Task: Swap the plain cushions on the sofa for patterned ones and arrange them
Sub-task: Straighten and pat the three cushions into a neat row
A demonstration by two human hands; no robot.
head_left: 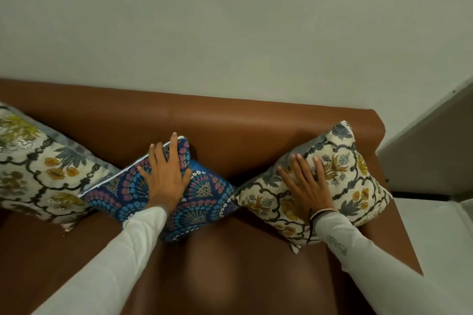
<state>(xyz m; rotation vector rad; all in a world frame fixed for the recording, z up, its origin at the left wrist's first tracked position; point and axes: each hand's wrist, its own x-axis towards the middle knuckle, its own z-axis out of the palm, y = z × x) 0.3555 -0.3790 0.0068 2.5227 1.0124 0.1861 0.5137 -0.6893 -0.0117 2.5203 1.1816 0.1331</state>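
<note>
Head view: the left hand (pixel 163 179) lies flat, fingers spread, pressing the blue cushion (pixel 199 202) at mid-sofa (pixel 230 120); the grip closes on nothing. The right hand (pixel 305 186) rests likewise open-palmed on the cream cushion (pixel 353 181) near the sofa's right end. Another floral cushion (pixel 33 171) leans at left, touching the blue one. White sleeves (pixel 115 258) cover both arms.
</note>
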